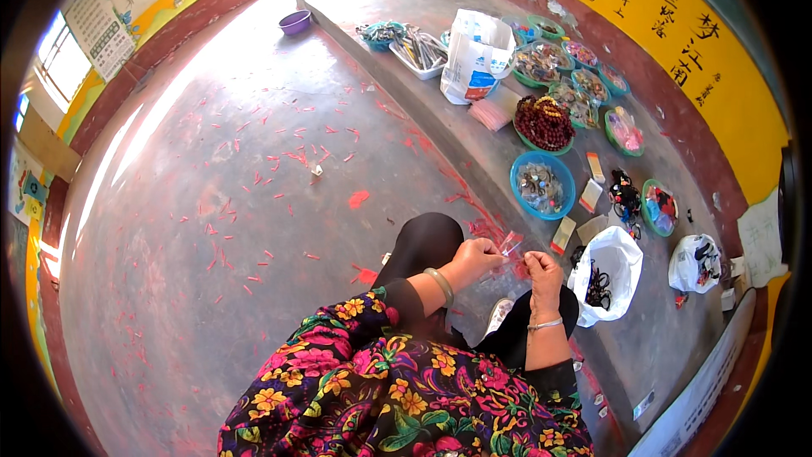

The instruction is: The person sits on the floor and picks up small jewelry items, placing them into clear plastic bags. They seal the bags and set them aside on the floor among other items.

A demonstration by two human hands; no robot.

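Observation:
Over my lap, my left hand point(475, 260) pinches a small piece of clear plastic point(510, 245), which looks like a little bag. Close beside it, my right hand point(543, 275) is closed, thumb against fingers, at the other side of the plastic. Whether anything lies inside the plastic is too small to tell. Just right of my right hand stands an open white plastic bag point(611, 267) with black loops or bands point(599, 288) inside. Small boxes point(562, 234) lie beyond that bag on the raised step.
Along the step point(474, 131) stand a blue basin point(542, 213) of small packets, a bowl of dark red beads point(544, 123), several bowls of trinkets, a white tray point(419, 72) and a white sack point(476, 55). Red scraps point(296, 156) litter the floor. A purple basin point(294, 22) sits far off.

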